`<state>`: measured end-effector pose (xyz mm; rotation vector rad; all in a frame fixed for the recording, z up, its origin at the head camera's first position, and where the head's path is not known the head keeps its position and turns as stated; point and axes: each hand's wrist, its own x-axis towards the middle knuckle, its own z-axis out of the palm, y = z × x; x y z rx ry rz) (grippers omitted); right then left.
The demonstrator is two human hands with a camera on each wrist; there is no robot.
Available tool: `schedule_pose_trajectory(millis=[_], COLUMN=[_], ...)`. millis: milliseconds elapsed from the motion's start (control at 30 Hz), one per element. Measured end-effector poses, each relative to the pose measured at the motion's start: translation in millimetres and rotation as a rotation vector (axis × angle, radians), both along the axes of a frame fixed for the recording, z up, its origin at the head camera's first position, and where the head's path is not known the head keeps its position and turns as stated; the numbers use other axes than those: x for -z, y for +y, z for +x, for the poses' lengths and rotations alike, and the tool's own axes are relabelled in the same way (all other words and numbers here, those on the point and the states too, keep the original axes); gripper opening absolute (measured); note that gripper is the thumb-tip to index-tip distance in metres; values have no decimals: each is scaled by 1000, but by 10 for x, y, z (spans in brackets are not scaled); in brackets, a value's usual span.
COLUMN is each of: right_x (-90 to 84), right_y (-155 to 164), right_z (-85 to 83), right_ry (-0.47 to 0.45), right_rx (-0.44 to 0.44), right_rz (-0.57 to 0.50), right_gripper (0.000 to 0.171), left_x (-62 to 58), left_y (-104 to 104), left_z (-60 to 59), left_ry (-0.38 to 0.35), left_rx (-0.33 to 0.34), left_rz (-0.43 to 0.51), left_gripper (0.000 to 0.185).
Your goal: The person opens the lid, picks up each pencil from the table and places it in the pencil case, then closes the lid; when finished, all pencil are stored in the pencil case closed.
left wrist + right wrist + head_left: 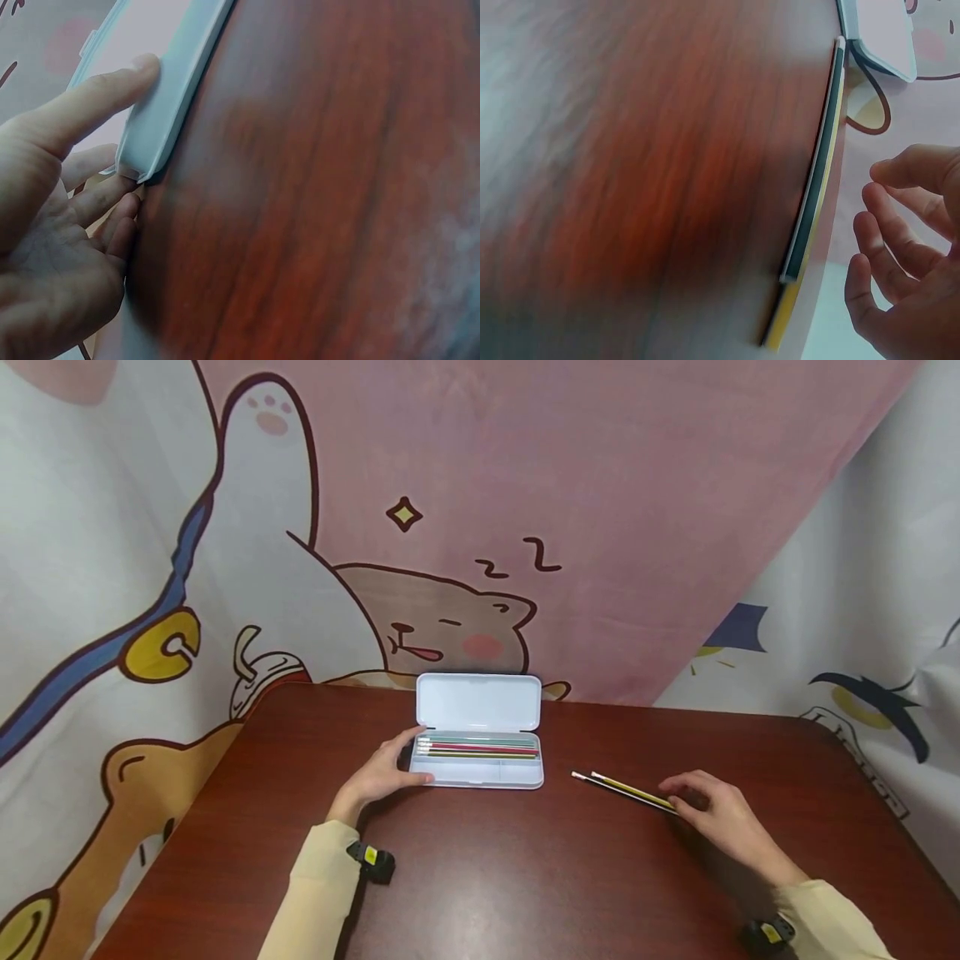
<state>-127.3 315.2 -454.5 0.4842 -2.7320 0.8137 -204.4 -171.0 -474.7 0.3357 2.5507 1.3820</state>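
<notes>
Pencils loose beside an open white plastic pencil case [478,752].
Left hand [382,774] braces the case's end, steadying it; right hand [712,814], fingers loosely curled, touches two yellow-and-dark pencils [626,790] on the red-brown worktop [525,877].

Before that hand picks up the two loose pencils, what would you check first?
1. White plastic pencil case lid open: ok.
2. Left hand steadying the case's left end: ok, fingers touch it.
3. Room in the case beside the coloured pencils already inside: ok, the front compartments look free.
4. Two loose pencils, yellow and dark, lying together on the dark red wooden table: ok.
5. Right hand has a firm grip on them: cannot tell; its fingers lie at their near ends.
</notes>
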Motion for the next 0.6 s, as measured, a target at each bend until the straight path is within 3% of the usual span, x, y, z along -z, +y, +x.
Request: schedule_pose_trajectory(millis=[600], right_x=[24], right_y=[398], right_z=[172], right_ry=[-38], right_rx=[20], right_rz=[118], right_gripper=[29], left_x=[-23], left_y=[6], left_z=[20], left_ry=[-14], left_rx=[-4], left_rz=[20], left_gripper=[86])
